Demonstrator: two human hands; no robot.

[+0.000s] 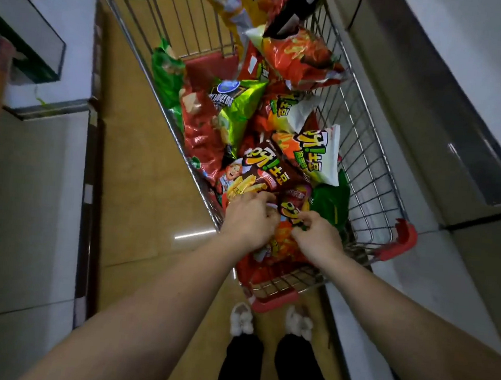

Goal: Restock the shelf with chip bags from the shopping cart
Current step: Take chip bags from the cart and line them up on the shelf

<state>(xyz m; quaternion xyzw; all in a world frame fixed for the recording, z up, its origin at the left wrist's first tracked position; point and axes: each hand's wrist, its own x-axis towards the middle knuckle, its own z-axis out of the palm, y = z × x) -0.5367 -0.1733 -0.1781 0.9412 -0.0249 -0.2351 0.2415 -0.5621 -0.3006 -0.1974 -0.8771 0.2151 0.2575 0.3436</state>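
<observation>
**Cart still heaped, restocking barely begun**

Our shopping cart (pixel 372 181) remains piled with chip bags. At its near end, our left hand (pixel 248 219) and right hand (pixel 317 235) both pinch one red bag (pixel 286 246); shelving remains.

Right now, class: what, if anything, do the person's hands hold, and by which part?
Both the left hand and the right hand pinch the top edge of a red chip bag at the near end of the shopping cart.
</observation>
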